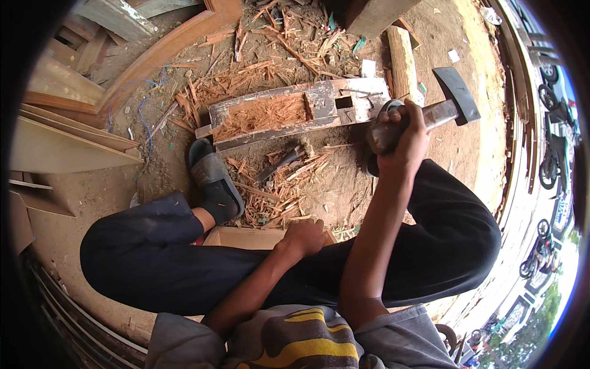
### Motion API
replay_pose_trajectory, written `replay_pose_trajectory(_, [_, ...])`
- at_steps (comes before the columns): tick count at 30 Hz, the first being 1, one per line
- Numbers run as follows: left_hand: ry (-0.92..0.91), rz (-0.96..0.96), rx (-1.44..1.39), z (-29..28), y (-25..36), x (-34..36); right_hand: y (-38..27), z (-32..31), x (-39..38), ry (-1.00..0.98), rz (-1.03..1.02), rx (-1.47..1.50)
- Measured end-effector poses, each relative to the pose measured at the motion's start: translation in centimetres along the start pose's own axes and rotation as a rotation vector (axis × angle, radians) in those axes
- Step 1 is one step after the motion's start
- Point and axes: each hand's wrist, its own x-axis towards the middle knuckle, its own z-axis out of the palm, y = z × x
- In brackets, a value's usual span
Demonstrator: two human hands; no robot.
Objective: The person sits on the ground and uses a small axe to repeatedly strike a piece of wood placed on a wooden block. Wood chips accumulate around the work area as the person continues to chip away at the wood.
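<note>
Grey shirt cloth (399,335) lies along the bottom edge; above it the left hand (304,237) is curled, whether around anything I cannot tell, while the right hand (410,134) is wrapped round a hammer (456,95), right of centre. At upper centre lies the recessed beam (324,111); a glancing blow might catch the sandalled foot (214,175) by its left end.

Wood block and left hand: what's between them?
Head view: wood chips and a dark chisel on the ground, then the rim of a wooden box by the left hand.
</note>
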Motion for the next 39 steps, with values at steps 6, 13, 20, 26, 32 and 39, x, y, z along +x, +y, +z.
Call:
replay_pose_trajectory(6, [0.027,0.023,-0.13,-1.1,-0.9,-0.7,17.3,-2.8,-4.9,-0.185,0.34,-0.655])
replay_pose_trajectory(13, [-0.017,-0.118,-0.063,1.5,-2.9,-1.2,20.4,-2.9,-6.1,-0.3,0.704,-0.499])
replay_pose_trajectory(20, [0.083,-0.485,0.026,-6.8,-2.9,-1.1,20.5,-4.1,-5.0,-0.429,0.885,-0.224])
replay_pose_trajectory(26, [0.234,-0.46,0.023,-7.3,-4.7,0.1,15.3,-1.5,-2.2,-0.394,1.044,0.175])
replay_pose_trajectory(32, [0.418,-0.325,0.346,-3.2,-8.2,9.2,17.6,-1.3,2.6,-0.334,1.388,0.482])
replay_pose_trajectory(39, [0.778,-0.12,0.409,-4.4,-6.3,13.5,17.8,-3.1,4.9,-0.335,1.451,0.67])
